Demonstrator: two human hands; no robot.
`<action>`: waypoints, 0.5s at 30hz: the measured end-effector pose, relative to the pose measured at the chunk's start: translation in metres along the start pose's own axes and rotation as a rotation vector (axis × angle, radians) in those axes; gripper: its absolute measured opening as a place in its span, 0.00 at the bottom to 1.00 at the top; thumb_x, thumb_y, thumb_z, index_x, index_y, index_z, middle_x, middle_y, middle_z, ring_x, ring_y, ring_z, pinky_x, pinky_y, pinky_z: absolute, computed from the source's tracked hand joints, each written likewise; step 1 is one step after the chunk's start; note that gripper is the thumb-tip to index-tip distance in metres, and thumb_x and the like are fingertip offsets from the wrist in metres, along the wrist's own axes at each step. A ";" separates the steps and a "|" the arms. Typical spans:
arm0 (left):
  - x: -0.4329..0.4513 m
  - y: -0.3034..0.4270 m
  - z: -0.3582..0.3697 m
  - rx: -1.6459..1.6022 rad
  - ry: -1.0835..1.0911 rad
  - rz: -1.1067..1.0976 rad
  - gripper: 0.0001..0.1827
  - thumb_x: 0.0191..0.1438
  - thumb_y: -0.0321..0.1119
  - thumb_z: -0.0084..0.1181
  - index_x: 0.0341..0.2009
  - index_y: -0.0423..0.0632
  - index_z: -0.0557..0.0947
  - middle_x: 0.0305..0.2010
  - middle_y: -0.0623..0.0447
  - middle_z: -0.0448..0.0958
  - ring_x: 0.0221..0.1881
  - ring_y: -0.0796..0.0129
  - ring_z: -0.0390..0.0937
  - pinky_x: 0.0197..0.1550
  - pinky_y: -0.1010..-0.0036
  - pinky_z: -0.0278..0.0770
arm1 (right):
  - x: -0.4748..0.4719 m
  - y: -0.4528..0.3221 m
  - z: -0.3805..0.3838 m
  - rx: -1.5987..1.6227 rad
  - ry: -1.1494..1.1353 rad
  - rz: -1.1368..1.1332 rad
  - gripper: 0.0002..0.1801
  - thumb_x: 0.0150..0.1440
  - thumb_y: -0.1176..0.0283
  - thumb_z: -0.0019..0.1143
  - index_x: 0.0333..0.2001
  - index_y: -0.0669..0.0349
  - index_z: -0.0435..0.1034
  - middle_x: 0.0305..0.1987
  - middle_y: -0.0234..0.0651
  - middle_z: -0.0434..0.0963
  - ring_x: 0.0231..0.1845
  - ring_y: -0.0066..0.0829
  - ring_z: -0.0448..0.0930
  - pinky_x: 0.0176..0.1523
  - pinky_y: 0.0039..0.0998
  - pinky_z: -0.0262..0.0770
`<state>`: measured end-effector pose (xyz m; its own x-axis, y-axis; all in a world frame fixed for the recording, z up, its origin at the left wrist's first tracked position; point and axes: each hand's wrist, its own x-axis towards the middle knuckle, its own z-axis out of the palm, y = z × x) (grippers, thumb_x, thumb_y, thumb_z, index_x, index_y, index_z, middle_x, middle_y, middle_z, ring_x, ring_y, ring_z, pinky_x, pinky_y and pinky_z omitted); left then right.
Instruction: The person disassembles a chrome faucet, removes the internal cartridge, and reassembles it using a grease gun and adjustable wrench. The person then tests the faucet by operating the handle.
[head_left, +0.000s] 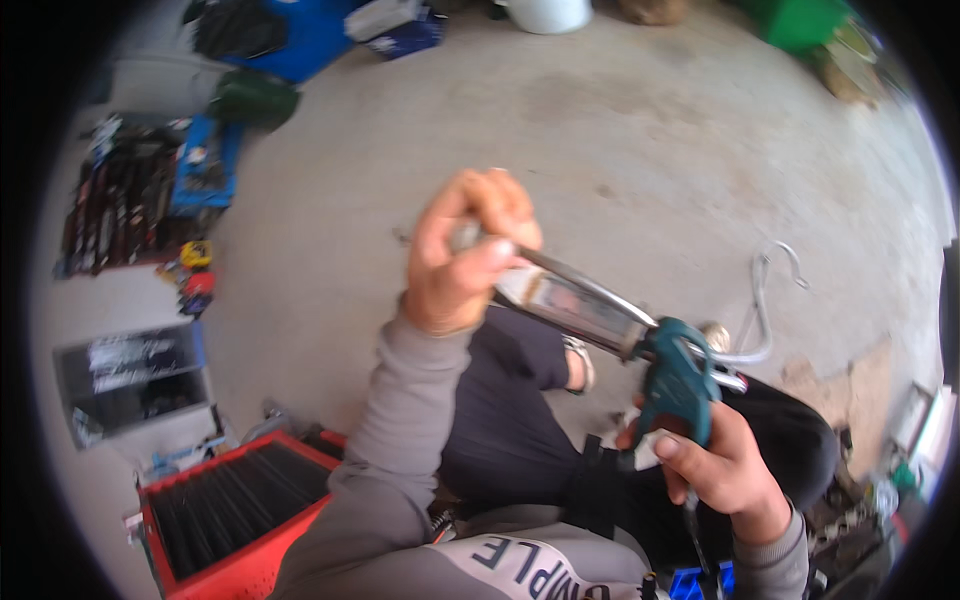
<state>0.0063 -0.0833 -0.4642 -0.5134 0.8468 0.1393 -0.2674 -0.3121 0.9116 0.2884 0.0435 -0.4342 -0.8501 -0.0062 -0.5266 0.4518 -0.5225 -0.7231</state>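
Note:
A caulking gun with a teal handle (679, 382) is held slantwise before my body, above my lap. A sealant cartridge (581, 307) bearing a printed label lies in its metal frame. My left hand (476, 251) closes around the front end of the gun, hiding the cartridge's tip. Around the lower part of the handle is my right hand (716, 469). Something white, perhaps paper or cloth (649, 450), shows by its thumb. A thin dark item (694, 525) extends below that hand; what it is cannot be made out.
A bent metal rod (761, 322) is right of the gun. To the left are a red tool cabinet (307, 517) with a dark ribbed top, a dark case (135, 379) and a tool tray (120, 202). A white bucket (550, 11) and a green container (802, 22) stand beyond. Cardboard (847, 397) lies right.

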 end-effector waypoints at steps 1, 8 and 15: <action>-0.001 -0.003 -0.006 0.116 -0.018 0.069 0.12 0.50 0.34 0.62 0.30 0.47 0.71 0.33 0.52 0.69 0.32 0.72 0.68 0.33 0.77 0.68 | 0.003 0.000 -0.002 -0.007 0.002 0.041 0.22 0.66 0.69 0.53 0.59 0.71 0.65 0.45 0.43 0.83 0.18 0.16 0.74 0.23 0.18 0.71; -0.007 -0.002 0.002 0.383 -0.120 0.029 0.14 0.61 0.33 0.58 0.28 0.46 0.68 0.24 0.54 0.65 0.24 0.73 0.61 0.29 0.74 0.63 | 0.010 0.016 -0.022 -0.089 -0.134 0.168 0.20 0.66 0.62 0.57 0.57 0.61 0.72 0.44 0.29 0.83 0.22 0.14 0.74 0.27 0.19 0.72; -0.006 0.001 -0.007 0.355 -0.110 0.011 0.14 0.64 0.32 0.52 0.27 0.49 0.65 0.23 0.56 0.62 0.23 0.75 0.55 0.29 0.73 0.60 | 0.028 0.038 -0.015 0.003 -0.222 -0.148 0.25 0.67 0.55 0.55 0.56 0.66 0.71 0.47 0.35 0.82 0.51 0.27 0.80 0.59 0.30 0.73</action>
<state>0.0036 -0.0919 -0.4673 -0.4185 0.8915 0.1735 0.0473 -0.1694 0.9844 0.2856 0.0358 -0.4836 -0.9457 -0.1163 -0.3036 0.3172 -0.5342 -0.7836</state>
